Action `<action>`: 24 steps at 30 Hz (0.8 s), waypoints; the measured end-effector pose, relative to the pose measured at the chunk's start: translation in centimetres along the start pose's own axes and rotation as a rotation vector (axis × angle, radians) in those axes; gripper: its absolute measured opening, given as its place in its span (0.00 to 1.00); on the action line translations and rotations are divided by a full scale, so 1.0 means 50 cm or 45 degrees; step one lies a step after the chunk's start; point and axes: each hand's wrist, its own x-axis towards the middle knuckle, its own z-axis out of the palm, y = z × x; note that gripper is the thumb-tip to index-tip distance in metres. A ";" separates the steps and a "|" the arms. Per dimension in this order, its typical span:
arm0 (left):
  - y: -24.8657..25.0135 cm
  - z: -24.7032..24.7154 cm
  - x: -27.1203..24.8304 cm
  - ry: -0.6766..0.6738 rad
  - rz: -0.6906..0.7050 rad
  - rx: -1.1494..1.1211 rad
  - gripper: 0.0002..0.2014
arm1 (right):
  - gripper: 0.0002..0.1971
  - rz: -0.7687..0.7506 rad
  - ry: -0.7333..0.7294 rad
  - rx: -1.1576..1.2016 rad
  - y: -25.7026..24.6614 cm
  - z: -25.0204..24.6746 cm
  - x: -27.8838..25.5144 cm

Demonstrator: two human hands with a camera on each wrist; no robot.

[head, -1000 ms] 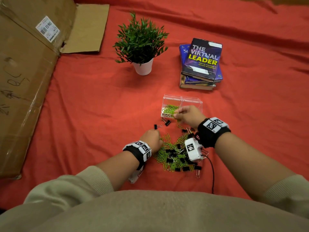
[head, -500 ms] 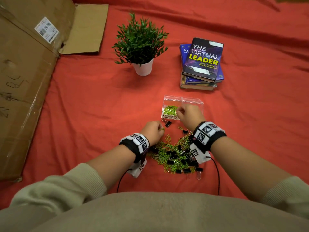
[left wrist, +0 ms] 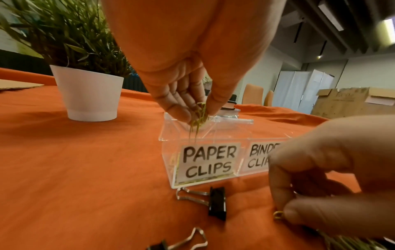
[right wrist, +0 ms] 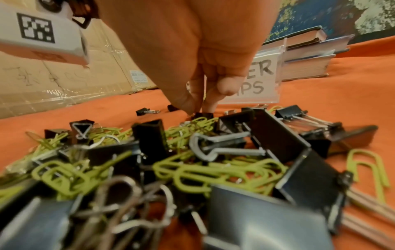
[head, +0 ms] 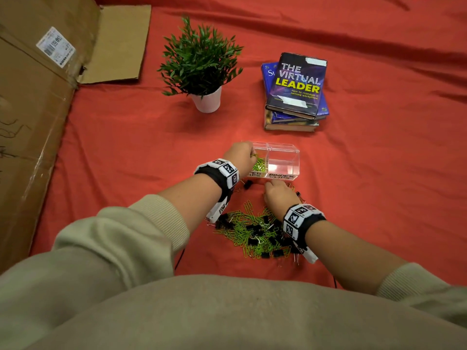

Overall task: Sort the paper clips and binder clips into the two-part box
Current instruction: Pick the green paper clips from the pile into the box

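Observation:
The clear two-part box (head: 290,150) stands on the red cloth, labelled PAPER CLIPS (left wrist: 210,159) and BINDER CLIPS. Green paper clips (head: 260,165) lie in its left part; the right part looks bare. My left hand (head: 240,157) hovers over the left part, pinching a few green paper clips (left wrist: 198,116) that dangle into it. A mixed pile (head: 255,231) of green paper clips and black binder clips lies nearer me. At its far edge my right hand (head: 278,195) curls down and pinches a yellow-green paper clip (left wrist: 278,215), with a black binder clip (right wrist: 203,115) right under the fingertips.
Loose binder clips (left wrist: 217,203) lie just in front of the box. A potted plant (head: 202,69) and a stack of books (head: 295,89) stand beyond it. A large cardboard box (head: 32,122) runs along the left edge.
My left hand rose from the pile to the box's left part with paper clips. My right hand drew back from the box to the pile's far edge.

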 end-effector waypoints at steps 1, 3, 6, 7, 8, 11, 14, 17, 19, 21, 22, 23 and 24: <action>-0.005 0.004 -0.002 -0.009 0.011 0.015 0.08 | 0.12 -0.002 -0.015 0.033 -0.001 -0.001 -0.001; -0.014 0.007 -0.014 0.002 0.046 0.006 0.12 | 0.13 -0.035 -0.022 0.092 -0.006 0.000 -0.003; -0.033 0.011 -0.060 0.081 0.096 -0.045 0.11 | 0.14 -0.093 -0.018 0.145 -0.019 0.007 -0.005; -0.043 0.015 -0.080 0.083 0.092 -0.046 0.09 | 0.13 -0.109 -0.017 0.143 -0.025 0.009 -0.006; -0.056 0.022 -0.101 0.049 0.072 -0.036 0.07 | 0.13 -0.126 -0.028 0.123 -0.031 0.012 -0.008; -0.107 0.044 -0.158 -0.180 -0.021 0.063 0.08 | 0.13 -0.188 -0.044 0.036 -0.046 0.025 -0.023; -0.155 0.057 -0.199 -0.305 -0.040 0.150 0.13 | 0.17 -0.209 -0.072 0.002 -0.059 0.033 -0.042; -0.179 0.066 -0.219 -0.371 -0.008 0.155 0.19 | 0.21 -0.208 -0.113 -0.026 -0.073 0.041 -0.055; -0.185 0.073 -0.218 -0.386 -0.003 0.164 0.21 | 0.21 -0.208 -0.094 -0.004 -0.082 0.048 -0.059; -0.186 0.079 -0.212 -0.360 -0.003 0.173 0.21 | 0.20 -0.215 -0.075 0.032 -0.088 0.053 -0.063; -0.186 0.080 -0.208 -0.338 -0.007 0.169 0.19 | 0.19 -0.218 -0.072 0.053 -0.091 0.055 -0.065; -0.185 0.081 -0.204 -0.310 -0.010 0.158 0.18 | 0.19 -0.216 -0.076 0.080 -0.091 0.057 -0.066; -0.184 0.082 -0.200 -0.282 -0.021 0.142 0.17 | 0.18 -0.206 -0.085 0.114 -0.090 0.058 -0.068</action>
